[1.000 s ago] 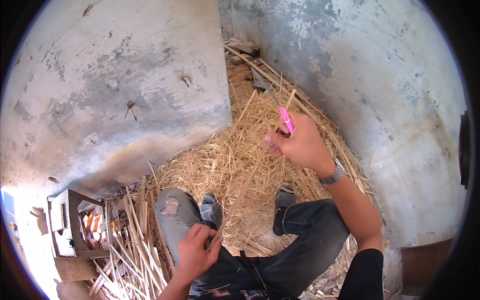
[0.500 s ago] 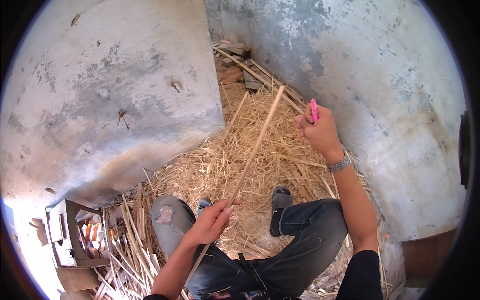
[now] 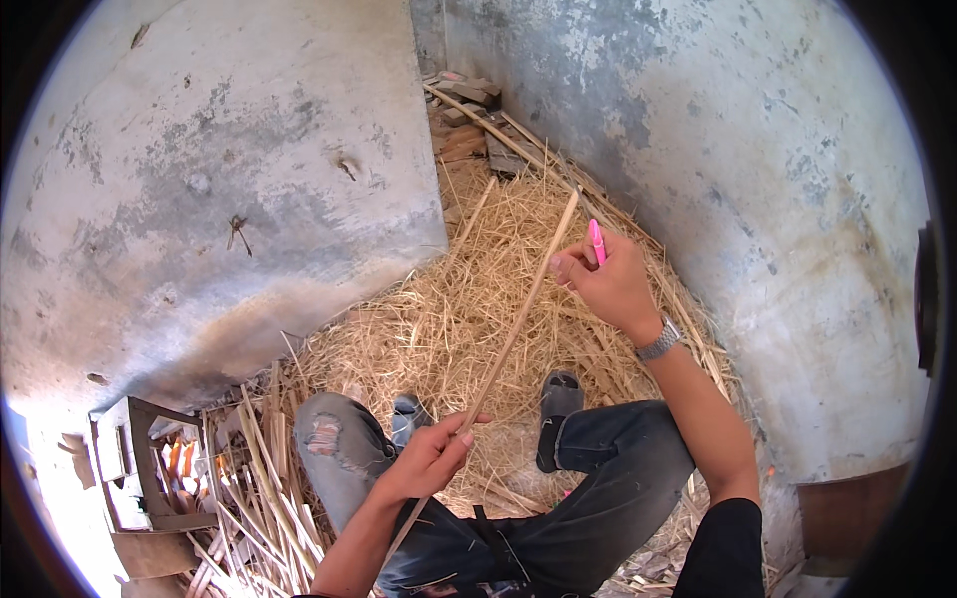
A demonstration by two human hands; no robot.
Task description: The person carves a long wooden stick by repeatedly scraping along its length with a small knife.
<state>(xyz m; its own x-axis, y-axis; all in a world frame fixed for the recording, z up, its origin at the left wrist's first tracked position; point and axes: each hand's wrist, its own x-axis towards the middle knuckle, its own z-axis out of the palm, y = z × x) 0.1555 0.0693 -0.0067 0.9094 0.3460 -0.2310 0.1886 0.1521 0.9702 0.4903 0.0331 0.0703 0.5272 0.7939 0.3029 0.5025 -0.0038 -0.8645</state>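
A long, thin bamboo strip [image 3: 525, 317] slants from near my lap up and away to the right. My left hand [image 3: 436, 456] is closed around its lower part, between my knees. Close to its far end is my right hand [image 3: 610, 279], fingers curled, with a slim pink object [image 3: 597, 242] sticking up out of the fist; its lower part is hidden in the fingers, so its kind is unclear. The right fingertips lie right beside the strip, and I cannot tell whether they touch it. A metal-band watch [image 3: 660, 340] is on my right wrist.
Loose shavings [image 3: 399, 334] cover the floor around my feet. At the lower left stand a wooden frame [image 3: 164, 520] and a heap of split strips [image 3: 261, 498]. Worn walls [image 3: 199, 149] close in on both sides. Bricks [image 3: 469, 92] and longer poles [image 3: 498, 133] lie in the far corner.
My right hand has moved left and slightly down, closer to the strip, with the pink object still in it. The strip's far end has shifted a little right and down.
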